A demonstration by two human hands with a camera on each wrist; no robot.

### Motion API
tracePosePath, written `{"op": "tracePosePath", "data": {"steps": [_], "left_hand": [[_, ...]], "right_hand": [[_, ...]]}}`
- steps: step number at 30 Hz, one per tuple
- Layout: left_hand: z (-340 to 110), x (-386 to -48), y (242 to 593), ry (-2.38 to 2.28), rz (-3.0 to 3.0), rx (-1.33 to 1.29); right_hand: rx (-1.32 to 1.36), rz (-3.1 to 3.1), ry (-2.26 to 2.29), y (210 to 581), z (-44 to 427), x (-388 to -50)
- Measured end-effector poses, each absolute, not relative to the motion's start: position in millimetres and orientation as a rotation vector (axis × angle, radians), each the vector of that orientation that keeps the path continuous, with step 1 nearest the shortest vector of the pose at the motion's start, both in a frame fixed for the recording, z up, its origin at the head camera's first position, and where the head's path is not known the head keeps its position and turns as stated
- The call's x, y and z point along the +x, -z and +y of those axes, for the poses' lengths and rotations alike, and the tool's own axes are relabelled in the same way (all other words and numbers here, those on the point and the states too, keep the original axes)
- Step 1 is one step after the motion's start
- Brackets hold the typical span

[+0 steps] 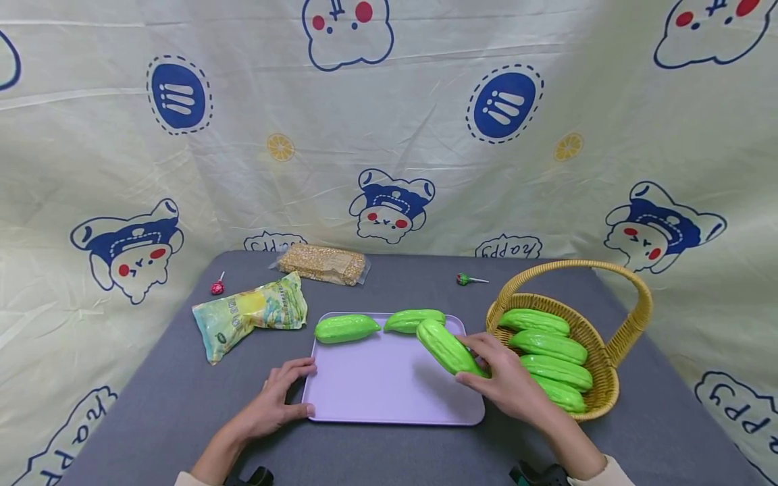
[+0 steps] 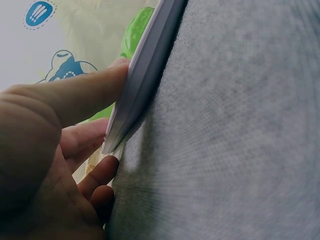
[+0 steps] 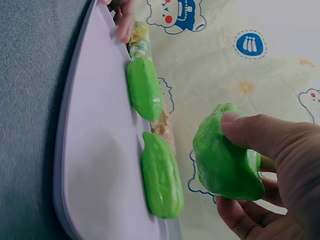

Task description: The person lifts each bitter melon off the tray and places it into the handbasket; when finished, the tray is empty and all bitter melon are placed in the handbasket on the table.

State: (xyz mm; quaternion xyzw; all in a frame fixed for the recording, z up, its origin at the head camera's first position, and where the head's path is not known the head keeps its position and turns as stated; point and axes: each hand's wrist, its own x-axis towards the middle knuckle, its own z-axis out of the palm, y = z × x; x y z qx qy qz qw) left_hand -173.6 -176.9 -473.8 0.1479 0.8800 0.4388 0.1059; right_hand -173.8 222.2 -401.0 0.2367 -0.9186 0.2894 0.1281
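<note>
My right hand (image 1: pixel 507 381) grips a bright green bitter melon (image 1: pixel 448 347) between thumb and fingers, above the right part of a lilac tray (image 1: pixel 389 385). In the right wrist view this bitter melon (image 3: pixel 225 160) is held up, apart from the tray. Two more bitter melons, one at the back left (image 1: pixel 346 329) and one at the back right (image 1: pixel 413 320), lie along the tray's far edge. My left hand (image 1: pixel 276 398) rests at the tray's left edge. Its thumb and forefinger touch the rim (image 2: pixel 135 90), spread apart; other fingers curl loosely below.
A yellow wicker basket (image 1: pixel 608 378) with a tall handle stands at the right, holding several bitter melons (image 1: pixel 553 345). Behind the tray lie a colourful bag (image 1: pixel 252 310), a clear pack of grains (image 1: pixel 322 263), a red lollipop (image 1: pixel 217 287) and a green-red lollipop (image 1: pixel 464 279).
</note>
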Motion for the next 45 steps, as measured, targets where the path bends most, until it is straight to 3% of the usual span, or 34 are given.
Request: {"op": "tracePosePath", "data": {"steps": [27,45], "left_hand": [[-177,-174,474,-1.299,2.578,0.408],[-177,-175,474,-1.295,2.566,0.392]], "right_hand": [[0.49,-2.568,-0.661,385,305,-139],[0.267,-2.618,-0.726,401,311,-157]]}}
